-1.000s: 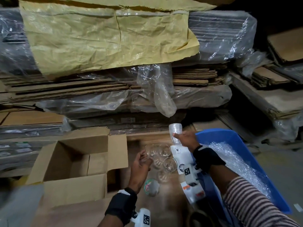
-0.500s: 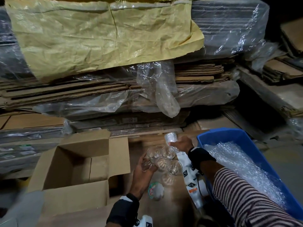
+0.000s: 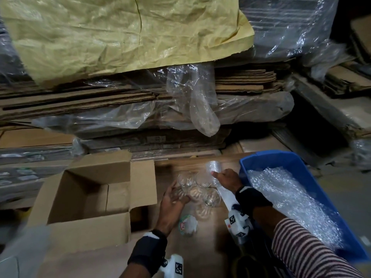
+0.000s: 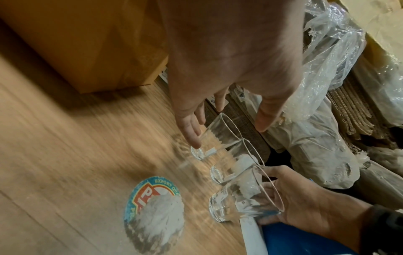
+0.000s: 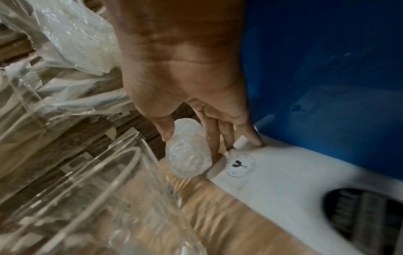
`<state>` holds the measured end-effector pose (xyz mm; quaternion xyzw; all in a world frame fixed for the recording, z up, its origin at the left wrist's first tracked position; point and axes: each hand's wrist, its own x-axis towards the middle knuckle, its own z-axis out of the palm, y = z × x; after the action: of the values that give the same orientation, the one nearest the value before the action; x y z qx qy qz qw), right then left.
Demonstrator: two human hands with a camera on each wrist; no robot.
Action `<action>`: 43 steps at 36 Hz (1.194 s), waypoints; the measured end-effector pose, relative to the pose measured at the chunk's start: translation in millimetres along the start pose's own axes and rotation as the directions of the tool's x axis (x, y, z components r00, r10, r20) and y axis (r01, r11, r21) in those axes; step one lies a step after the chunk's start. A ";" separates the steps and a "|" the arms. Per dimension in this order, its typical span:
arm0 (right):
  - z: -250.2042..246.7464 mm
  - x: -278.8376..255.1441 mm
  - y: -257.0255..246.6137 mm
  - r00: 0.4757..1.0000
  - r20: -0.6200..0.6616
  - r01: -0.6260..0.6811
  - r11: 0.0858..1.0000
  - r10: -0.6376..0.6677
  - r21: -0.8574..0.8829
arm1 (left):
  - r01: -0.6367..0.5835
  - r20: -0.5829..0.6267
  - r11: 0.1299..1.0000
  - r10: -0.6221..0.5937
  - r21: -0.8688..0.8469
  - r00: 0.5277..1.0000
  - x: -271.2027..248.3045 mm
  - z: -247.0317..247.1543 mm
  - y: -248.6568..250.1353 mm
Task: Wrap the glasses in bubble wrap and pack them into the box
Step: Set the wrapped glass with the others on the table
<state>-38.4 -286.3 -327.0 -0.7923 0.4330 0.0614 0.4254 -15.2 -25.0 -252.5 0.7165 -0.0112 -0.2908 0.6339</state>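
Three bare clear glasses (image 3: 202,180) stand together on the wooden table (image 3: 200,247). My left hand (image 3: 174,197) reaches the leftmost glass (image 4: 218,136) with straight, spread fingers; one fingertip (image 4: 195,145) touches its base and the thumb stands apart on its other side. My right hand (image 3: 224,179) pinches a bubble-wrapped glass (image 3: 213,167) between thumb and fingers, low over the table behind the bare ones. In the right wrist view the wrapped glass (image 5: 187,151) sits beside a white carton (image 5: 283,181). The open cardboard box (image 3: 90,195) stands at the left, nothing visible in it.
A blue bin (image 3: 301,163) holding bubble wrap (image 3: 291,201) stands at the right. Stacked flat cardboard under plastic film (image 3: 192,101) walls off the back. A round sticker (image 3: 186,225) lies on the table near my left wrist.
My right hand has lowered the wrapped glass toward the table. My left hand has moved forward to the leftmost glass.
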 end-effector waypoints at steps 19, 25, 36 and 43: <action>-9.0 -11.7 -21.2 0.998 -0.041 -0.057 0.988 0.051 -0.146 | -0.037 0.011 0.999 0.037 0.018 0.999 -0.3 4.6 -1.5; -9.3 -16.1 -24.6 0.999 -0.036 -0.036 0.990 0.031 -0.139 | -0.052 0.030 0.999 0.052 0.012 0.998 -2.0 3.0 0.5; -22.6 -32.3 -22.8 0.998 -0.035 -0.048 0.999 0.048 -0.008 | -0.057 -0.024 0.996 0.059 0.065 0.998 -4.6 7.8 -14.8; -31.6 -57.6 -15.0 0.998 -0.050 0.027 1.000 -0.028 -0.015 | -0.068 -0.009 0.996 0.069 0.063 0.998 -10.6 15.7 -24.2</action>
<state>-71.4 -268.8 -270.9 -0.8025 0.4320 0.0389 0.4096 -39.4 -30.4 -270.8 0.7368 -0.0414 -0.2645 0.6208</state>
